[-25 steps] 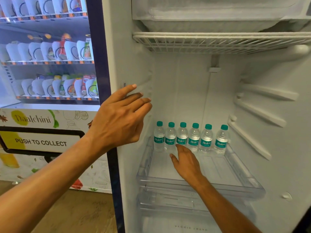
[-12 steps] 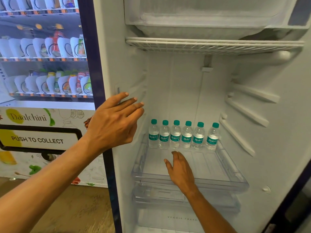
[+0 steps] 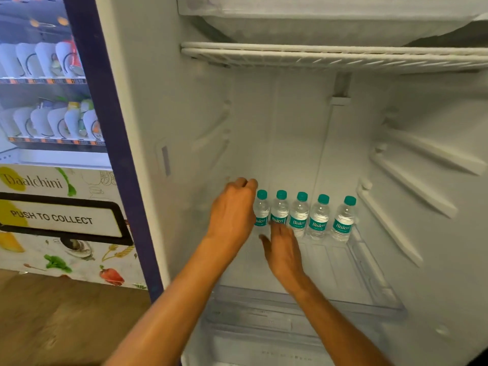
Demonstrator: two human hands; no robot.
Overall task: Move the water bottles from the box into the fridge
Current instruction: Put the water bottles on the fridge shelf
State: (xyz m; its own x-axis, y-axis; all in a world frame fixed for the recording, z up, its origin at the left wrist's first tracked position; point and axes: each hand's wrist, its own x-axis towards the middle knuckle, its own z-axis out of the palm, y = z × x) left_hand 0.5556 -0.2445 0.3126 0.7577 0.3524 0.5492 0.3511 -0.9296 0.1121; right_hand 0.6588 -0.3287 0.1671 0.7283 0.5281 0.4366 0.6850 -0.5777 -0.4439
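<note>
Item: water bottles (image 3: 301,216), five visible upright in a row at the back of the fridge (image 3: 290,133) tray (image 3: 369,270). Left hand (image 3: 233,210) curled over the row's left end, contents hidden. Right hand (image 3: 284,249) flat, released, just before the row. Advice: nudge gently, keeping bottles upright and touching.

— What sort of place are we looking at here?

— It is looking like a shared break area or pantry in an office or shop, not a home kitchen. A vending machine (image 3: 52,128) is standing right beside the open fridge (image 3: 303,141), showing rows of packaged snacks and drinks behind glass.

— Anything marking it as commercial?

— Its front is carrying a "Daalchini" logo (image 3: 31,182) and a "PUSH TO COLLECT" flap (image 3: 56,219), with vegetable drawings around it. Identical branded water bottles (image 3: 299,215) are lining one fridge shelf (image 3: 369,273), and wood-look flooring (image 3: 52,318) is running underneath.
</note>
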